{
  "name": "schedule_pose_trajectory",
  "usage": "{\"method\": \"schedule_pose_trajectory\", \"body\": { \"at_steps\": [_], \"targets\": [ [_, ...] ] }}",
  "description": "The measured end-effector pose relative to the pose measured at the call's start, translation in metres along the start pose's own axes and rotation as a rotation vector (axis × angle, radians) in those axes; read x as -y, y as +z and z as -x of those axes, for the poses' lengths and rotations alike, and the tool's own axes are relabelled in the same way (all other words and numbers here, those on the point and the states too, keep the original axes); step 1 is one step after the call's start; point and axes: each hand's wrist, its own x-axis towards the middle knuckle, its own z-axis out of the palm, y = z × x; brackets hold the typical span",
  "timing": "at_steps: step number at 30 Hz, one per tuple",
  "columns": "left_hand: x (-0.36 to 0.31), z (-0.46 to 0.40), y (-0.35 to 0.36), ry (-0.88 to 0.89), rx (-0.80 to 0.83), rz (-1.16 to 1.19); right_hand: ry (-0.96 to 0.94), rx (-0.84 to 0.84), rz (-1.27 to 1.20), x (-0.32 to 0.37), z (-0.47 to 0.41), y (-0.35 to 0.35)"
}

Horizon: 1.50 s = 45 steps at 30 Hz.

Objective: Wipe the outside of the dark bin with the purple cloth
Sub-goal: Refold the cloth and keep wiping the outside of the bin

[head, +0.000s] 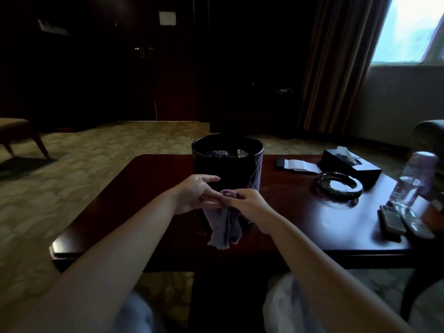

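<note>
Dim room. Dark wood desk (153,188), glossy, on patterned beige carpet (72,169). Brown curtain (336,63) beside bright window (413,27) at upper right. Dark panelled wall (120,75) behind. Wooden chair (19,133) far left, armchair (430,133) far right.

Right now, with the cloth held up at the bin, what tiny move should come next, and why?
Probably press the cloth flat against the bin wall. Both hands, left and right, hold it bunched at the top while it hangs loose in front of the bin, so little of it can wipe.
</note>
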Motion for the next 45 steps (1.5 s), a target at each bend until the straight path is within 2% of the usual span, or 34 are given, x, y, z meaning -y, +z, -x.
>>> {"method": "schedule_pose_trajectory", "body": {
  "at_steps": [2,4,7,9,11,13,15,17,20,22,26,28,31,33,35,39,42,45],
  "targets": [
    [0.003,-0.001,-0.008,0.041,-0.144,-0.164,0.017,-0.034,-0.038,-0.004,-0.001,-0.001],
    [0.008,-0.007,-0.023,0.079,-0.301,-0.190,0.061,-0.048,-0.061,-0.007,-0.003,-0.002],
    [0.019,-0.011,-0.037,0.120,-0.343,-0.259,0.133,-0.058,-0.190,-0.006,-0.004,0.000],
    [0.026,-0.011,-0.039,0.115,-0.255,-0.413,0.178,-0.043,-0.333,-0.005,-0.005,0.000],
    [0.029,-0.010,-0.037,0.005,-0.083,-0.450,0.228,-0.013,-0.503,-0.007,-0.007,-0.001],
    [0.028,-0.009,-0.033,-0.053,0.012,-0.452,0.287,-0.038,-0.637,-0.011,-0.012,-0.004],
    [0.026,-0.011,-0.028,-0.011,-0.008,-0.372,0.349,-0.088,-0.671,-0.017,-0.019,-0.006],
    [0.024,-0.012,-0.019,0.074,-0.062,-0.265,0.391,-0.053,-0.659,-0.020,-0.019,-0.004],
    [0.022,-0.018,-0.009,0.200,-0.163,-0.208,0.276,0.078,-0.457,-0.031,-0.016,-0.001],
    [0.020,-0.021,-0.007,0.293,-0.236,-0.281,0.220,0.086,-0.370,-0.039,-0.015,-0.003],
    [0.020,-0.022,-0.002,0.409,-0.287,-0.442,0.239,0.088,-0.522,-0.036,-0.010,-0.010],
    [0.020,-0.024,0.000,0.379,-0.273,-0.414,0.252,0.111,-0.636,-0.033,-0.008,-0.012],
    [0.017,-0.022,0.003,0.163,-0.239,-0.322,0.291,0.064,-0.695,-0.031,-0.008,-0.009],
    [0.015,-0.015,0.005,0.013,-0.136,-0.274,0.309,-0.023,-0.533,-0.032,-0.009,-0.008],
    [0.013,-0.010,0.002,-0.060,-0.018,-0.269,0.314,-0.062,-0.410,-0.034,-0.010,-0.010],
    [0.012,-0.009,-0.003,-0.083,0.064,-0.200,0.277,-0.016,-0.437,-0.037,-0.009,-0.019],
    [0.015,-0.013,-0.006,-0.024,0.059,-0.114,0.199,0.000,-0.618,-0.036,-0.010,-0.025],
    [0.017,-0.015,-0.011,0.062,0.095,-0.047,0.209,0.020,-0.806,-0.038,-0.010,-0.032]
  ]
}}
